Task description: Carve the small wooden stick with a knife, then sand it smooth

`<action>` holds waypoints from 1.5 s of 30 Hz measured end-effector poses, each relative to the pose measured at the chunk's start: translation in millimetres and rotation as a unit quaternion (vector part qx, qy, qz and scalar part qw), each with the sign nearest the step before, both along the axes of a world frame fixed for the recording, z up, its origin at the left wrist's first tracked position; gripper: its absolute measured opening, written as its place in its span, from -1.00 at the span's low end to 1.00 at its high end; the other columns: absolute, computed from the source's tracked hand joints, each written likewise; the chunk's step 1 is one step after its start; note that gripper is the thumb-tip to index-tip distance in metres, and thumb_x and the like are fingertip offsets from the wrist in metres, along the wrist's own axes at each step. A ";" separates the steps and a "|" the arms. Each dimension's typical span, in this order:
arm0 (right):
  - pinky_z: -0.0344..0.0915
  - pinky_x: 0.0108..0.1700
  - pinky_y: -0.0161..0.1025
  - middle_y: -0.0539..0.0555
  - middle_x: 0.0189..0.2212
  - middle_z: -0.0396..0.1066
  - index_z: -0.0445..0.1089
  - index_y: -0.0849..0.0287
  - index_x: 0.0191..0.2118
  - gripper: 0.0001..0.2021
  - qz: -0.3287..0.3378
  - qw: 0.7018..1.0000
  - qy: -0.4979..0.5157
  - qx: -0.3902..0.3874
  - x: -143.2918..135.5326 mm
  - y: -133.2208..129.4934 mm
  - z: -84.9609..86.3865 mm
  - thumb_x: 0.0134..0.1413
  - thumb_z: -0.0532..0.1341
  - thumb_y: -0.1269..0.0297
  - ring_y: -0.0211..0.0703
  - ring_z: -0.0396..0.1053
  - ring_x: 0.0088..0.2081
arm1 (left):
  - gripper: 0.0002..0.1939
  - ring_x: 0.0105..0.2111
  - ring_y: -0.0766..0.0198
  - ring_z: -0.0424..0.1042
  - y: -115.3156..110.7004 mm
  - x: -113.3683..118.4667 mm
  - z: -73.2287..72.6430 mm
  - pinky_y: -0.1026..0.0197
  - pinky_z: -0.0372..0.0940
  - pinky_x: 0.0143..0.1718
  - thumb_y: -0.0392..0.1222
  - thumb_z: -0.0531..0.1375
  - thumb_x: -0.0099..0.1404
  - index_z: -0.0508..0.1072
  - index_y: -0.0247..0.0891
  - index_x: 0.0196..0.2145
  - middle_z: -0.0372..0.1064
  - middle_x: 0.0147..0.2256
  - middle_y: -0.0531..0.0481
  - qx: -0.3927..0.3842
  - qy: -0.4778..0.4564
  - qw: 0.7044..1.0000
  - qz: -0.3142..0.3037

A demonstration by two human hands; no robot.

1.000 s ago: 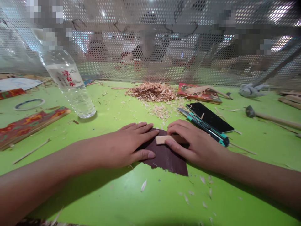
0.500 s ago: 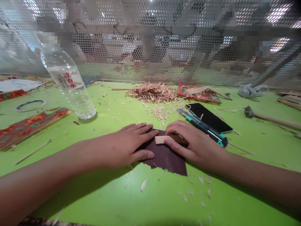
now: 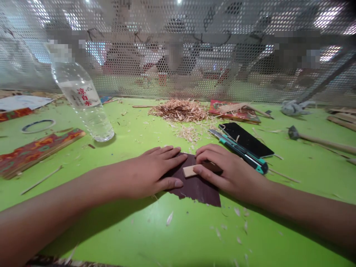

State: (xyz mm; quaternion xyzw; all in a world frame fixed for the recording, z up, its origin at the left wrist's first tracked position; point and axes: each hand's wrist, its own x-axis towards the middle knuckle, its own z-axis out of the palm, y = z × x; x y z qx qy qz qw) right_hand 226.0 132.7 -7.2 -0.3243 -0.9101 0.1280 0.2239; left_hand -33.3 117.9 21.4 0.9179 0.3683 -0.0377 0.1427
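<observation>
A dark brown sheet (image 3: 198, 189) with a ragged near edge, resembling sandpaper, lies on the green table (image 3: 133, 233). My left hand (image 3: 155, 170) rests flat on its left side, fingers spread. Between the thumb and fingers of my right hand (image 3: 222, 167) is a small pale wood piece (image 3: 189, 171), lying on the sheet; its right part is hidden by the hand. Just beyond my right hand are a black and teal utility knife (image 3: 241, 151) with its blade out and a black phone (image 3: 247, 139).
A water bottle (image 3: 86, 102) stands at the left, near a patterned board (image 3: 39, 152) and a ring (image 3: 38, 126). Wood shavings (image 3: 182, 110) are heaped ahead, before a perforated screen (image 3: 133, 66). A hammer-like tool (image 3: 322, 140) lies at the right.
The visible end of the wood piece has shifted slightly nearer to me and tilted on the sheet, with my right hand still gripping it. My left hand stays in place.
</observation>
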 end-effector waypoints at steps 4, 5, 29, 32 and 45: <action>0.35 -0.05 -0.03 0.17 -0.16 0.48 0.38 0.12 -0.19 -0.82 -0.026 1.000 -0.003 -0.001 0.5 2.5 -1.2 0.41 0.15 0.15 0.03 0.41 -0.09 | -0.28 0.45 -0.04 -0.15 0.0 0.7 0.8 -0.04 -0.16 0.40 0.20 -0.04 0.58 -0.06 -0.26 0.49 -0.17 0.47 -0.18 -0.003 0.005 1.000 0.002; 0.35 -0.06 -0.03 0.17 -0.17 0.48 0.38 0.13 -0.20 -0.81 -0.032 0.999 -0.005 -0.003 0.6 3.1 -1.4 0.41 0.14 0.14 0.03 0.40 -0.10 | -0.28 0.45 -0.03 -0.15 0.0 0.7 1.0 -0.04 -0.17 0.40 0.20 -0.04 0.58 -0.06 -0.26 0.49 -0.18 0.47 -0.18 -0.003 0.007 1.000 0.002; 0.24 -0.17 -0.18 0.08 -0.25 0.43 0.33 0.14 -0.24 -0.77 -0.053 0.998 0.008 -0.015 0.2 0.3 0.0 0.41 0.17 0.10 -0.06 0.37 -0.21 | -0.26 0.46 -0.01 -0.16 -0.4 0.3 0.2 -0.03 -0.19 0.41 0.22 -0.06 0.58 -0.09 -0.26 0.50 -0.21 0.48 -0.16 0.004 0.024 1.000 0.002; 0.24 -0.17 -0.18 0.06 -0.26 0.41 0.32 0.13 -0.25 -0.78 -0.063 0.998 0.008 -0.015 0.7 0.4 -0.5 0.41 0.18 0.11 -0.07 0.37 -0.22 | -0.26 0.46 -0.01 -0.16 -0.6 1.4 1.1 -0.03 -0.19 0.41 0.21 -0.04 0.58 -0.08 -0.27 0.49 -0.20 0.48 -0.17 0.006 0.023 1.000 0.000; 0.26 -0.17 -0.15 0.10 -0.22 0.42 0.31 0.13 -0.22 -0.77 -0.042 0.998 0.001 -0.038 1.6 3.1 -0.3 0.41 0.15 0.08 -0.06 0.36 -0.21 | -0.26 0.46 -0.02 -0.17 0.2 1.9 0.4 -0.06 -0.18 0.41 0.21 -0.03 0.58 -0.08 -0.26 0.49 -0.20 0.48 -0.18 0.000 0.019 1.000 0.004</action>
